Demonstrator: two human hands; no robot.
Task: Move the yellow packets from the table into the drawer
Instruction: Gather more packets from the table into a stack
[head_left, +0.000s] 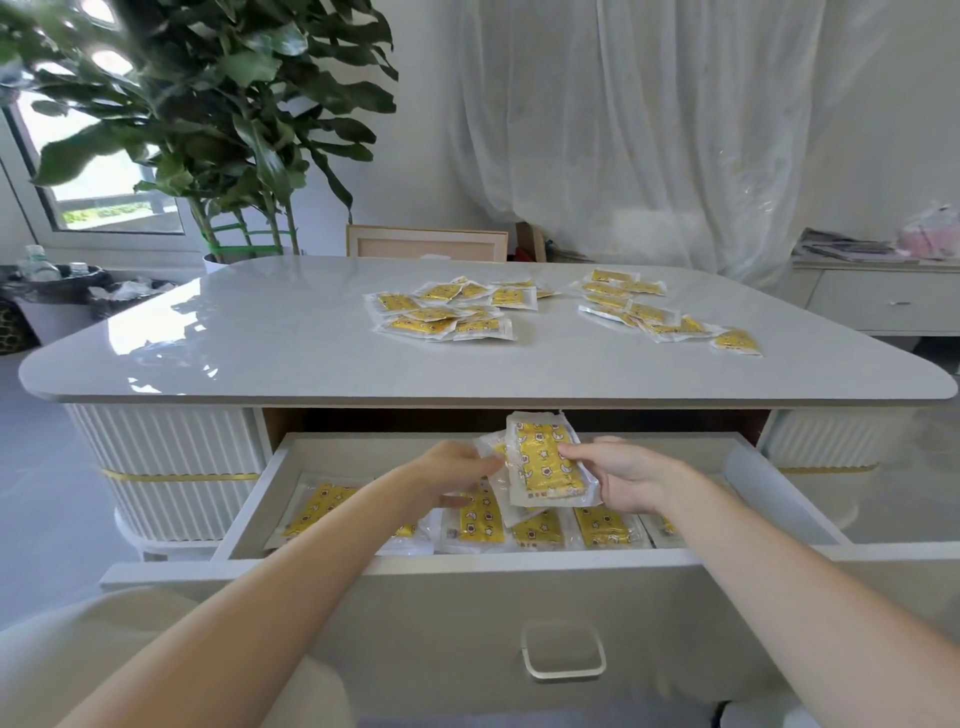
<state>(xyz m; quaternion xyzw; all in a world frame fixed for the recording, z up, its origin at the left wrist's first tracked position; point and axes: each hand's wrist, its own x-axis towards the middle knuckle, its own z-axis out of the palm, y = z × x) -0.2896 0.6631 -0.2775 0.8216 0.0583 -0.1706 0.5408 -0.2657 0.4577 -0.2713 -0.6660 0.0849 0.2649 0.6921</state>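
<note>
The white drawer (519, 571) stands pulled open below the table top (260, 332). Both hands hover over its middle with a small stack of yellow packets (545, 462) between them. My right hand (623, 475) grips the top packet's right edge; my left hand (452, 467) pinches a packet at the stack's left edge. Several yellow packets (483, 525) lie flat in a row on the drawer floor, partly hidden by my arms. Two loose heaps of yellow packets rest on the table: a middle heap (447, 309) and a right heap (654, 306).
A large potted plant (218, 119) stands behind the table's left corner. A chair back (426, 241) shows at the far edge. Bins with bottles (62, 296) sit on the floor at left. A low white cabinet (883, 301) is at right. The drawer front has a handle (563, 649).
</note>
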